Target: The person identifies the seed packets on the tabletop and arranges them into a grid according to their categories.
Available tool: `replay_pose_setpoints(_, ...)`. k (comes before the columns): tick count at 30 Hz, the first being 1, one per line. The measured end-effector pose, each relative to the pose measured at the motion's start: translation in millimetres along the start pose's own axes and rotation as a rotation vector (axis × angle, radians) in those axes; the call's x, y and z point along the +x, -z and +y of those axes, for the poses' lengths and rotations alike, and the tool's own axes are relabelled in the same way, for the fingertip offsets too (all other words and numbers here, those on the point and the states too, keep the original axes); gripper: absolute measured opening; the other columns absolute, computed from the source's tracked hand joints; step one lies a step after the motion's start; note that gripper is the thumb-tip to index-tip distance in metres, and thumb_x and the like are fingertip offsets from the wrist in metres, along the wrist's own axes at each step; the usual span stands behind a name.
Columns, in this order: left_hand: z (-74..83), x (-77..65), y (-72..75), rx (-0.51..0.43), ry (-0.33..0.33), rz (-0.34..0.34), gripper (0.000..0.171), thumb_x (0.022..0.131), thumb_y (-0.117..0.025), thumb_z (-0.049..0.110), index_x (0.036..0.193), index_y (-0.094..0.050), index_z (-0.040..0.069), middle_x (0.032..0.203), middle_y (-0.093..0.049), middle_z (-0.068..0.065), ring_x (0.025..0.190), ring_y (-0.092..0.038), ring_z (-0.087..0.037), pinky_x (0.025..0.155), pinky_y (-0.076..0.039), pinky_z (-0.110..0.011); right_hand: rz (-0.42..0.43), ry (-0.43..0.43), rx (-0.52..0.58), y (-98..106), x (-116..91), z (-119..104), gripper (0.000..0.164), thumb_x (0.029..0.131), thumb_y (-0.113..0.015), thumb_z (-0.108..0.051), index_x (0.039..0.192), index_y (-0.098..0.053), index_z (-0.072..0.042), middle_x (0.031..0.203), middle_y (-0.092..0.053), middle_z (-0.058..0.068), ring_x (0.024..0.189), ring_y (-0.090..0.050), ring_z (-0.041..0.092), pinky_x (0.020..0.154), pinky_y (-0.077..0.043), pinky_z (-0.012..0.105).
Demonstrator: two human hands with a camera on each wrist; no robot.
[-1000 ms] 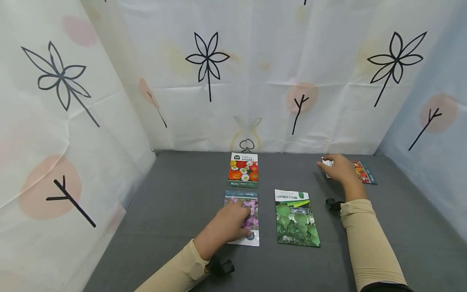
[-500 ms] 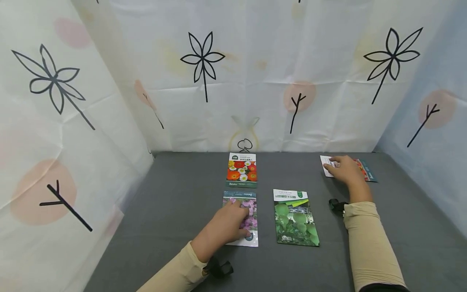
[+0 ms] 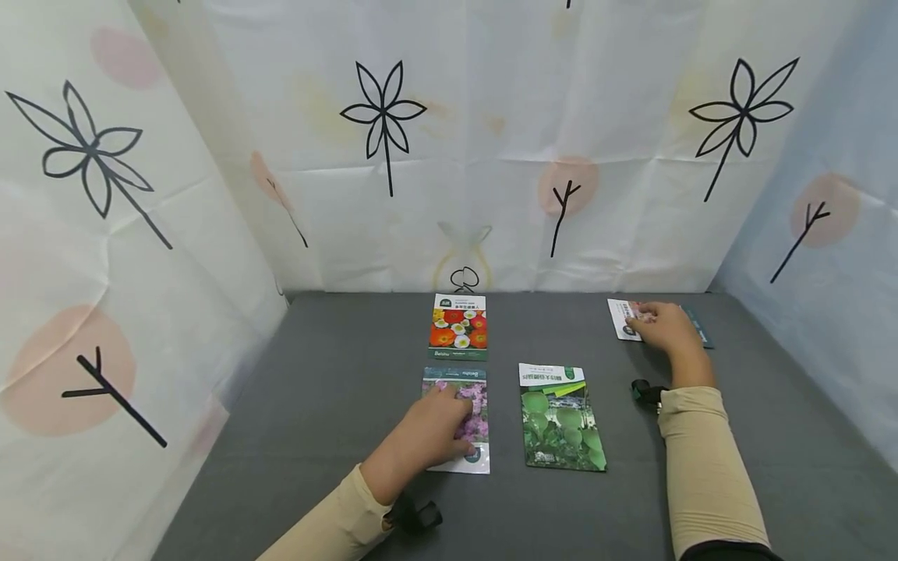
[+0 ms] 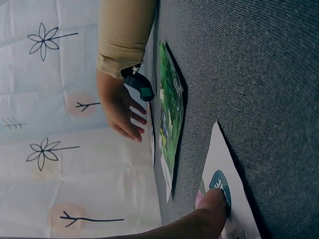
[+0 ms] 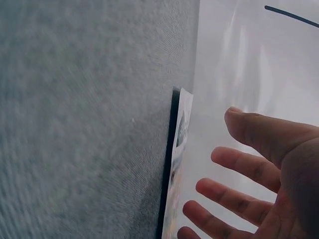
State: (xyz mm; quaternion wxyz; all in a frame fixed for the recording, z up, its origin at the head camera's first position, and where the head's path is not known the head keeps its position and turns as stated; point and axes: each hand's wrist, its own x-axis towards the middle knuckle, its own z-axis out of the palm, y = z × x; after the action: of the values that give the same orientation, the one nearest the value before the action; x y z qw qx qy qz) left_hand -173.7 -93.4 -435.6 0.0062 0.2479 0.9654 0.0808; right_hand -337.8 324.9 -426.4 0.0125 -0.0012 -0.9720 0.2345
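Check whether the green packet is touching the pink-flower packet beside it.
Apart. The head view shows a strip of bare grey cloth running between the green packet and the pink-flower packet.

Three cameras, one grey table
Head's looks forward and down; wrists' sit low, close; head and left share the purple-flowered packet.

Grey counter, pale creased fabric hanging along its far, left and right edges, black line-drawn flowers, peach circles, bluish tone beyond the right edge
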Motion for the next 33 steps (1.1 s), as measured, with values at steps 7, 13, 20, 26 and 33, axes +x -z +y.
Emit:
replay_pose_setpoints(7,-1.4,-1.5,-0.1,0.015,-0.023,0.023,0.045,0.079,-0.094,0.040,0.108,-0.076,0.011,0.109,-0.071,-0.008,0.097,-0.065,-0.023,0.078,-0.057,-0.038,-0.054,0.007,-0.007,0.6,2.8,2.0,0.065,0.104,-0.063,-0.030,0.149,-0.046,0.013,0.149,-0.043,0.046,0.141,-0.038,0.065,0.117,-0.031,0.072)
replay_pose_setpoints(13,-2.6,-3.5,-0.1,0.016,-0.025,0.030,0.046,0.079,-0.094,0.040,0.109,-0.076,0.011,0.112,-0.072,-0.010,0.100,-0.067,-0.027,0.081,-0.059,-0.041,-0.040,0.033,-0.026,-3.9,5.2,5.6,0.059,0.103,-0.066,-0.028,0.141,-0.053,0.015,0.148,-0.044,0.046,0.140,-0.039,0.065,0.117,-0.031,0.073)
replay_pose_setpoints(20,-1.5,-3.0,0.0,0.017,-0.017,0.021,0.048,0.079,-0.094,0.042,0.112,-0.076,0.011,0.114,-0.072,-0.011,0.103,-0.068,-0.028,0.082,-0.060,-0.043,-0.063,0.013,-0.038,-2.2,3.4,4.1,0.056,0.103,-0.065,-0.027,0.140,-0.054,0.014,0.148,-0.045,0.046,0.131,-0.048,0.063,0.107,-0.041,0.072)
replay_pose_setpoints(26,-0.8,-2.4,-0.3,0.003,-0.010,0.010,0.049,0.079,-0.095,0.041,0.112,-0.076,0.011,0.115,-0.072,-0.011,0.104,-0.068,-0.028,0.082,-0.060,-0.043,-0.094,0.014,-0.078,-1.6,2.1,3.3,0.054,0.103,-0.063,-0.027,0.139,-0.056,0.012,0.147,-0.046,0.046,0.126,-0.051,0.062,0.102,-0.043,0.071)
replay_pose_setpoints(33,-0.9,-1.7,-0.4,0.004,-0.006,0.011,0.050,0.079,-0.095,0.041,0.114,-0.076,0.011,0.117,-0.072,-0.011,0.104,-0.068,-0.027,0.084,-0.061,-0.044,-0.125,0.006,-0.092,-1.0,4.7,2.5,0.054,0.104,-0.062,-0.028,0.140,-0.055,0.011,0.147,-0.044,0.047,0.124,-0.051,0.061,0.102,-0.043,0.071)
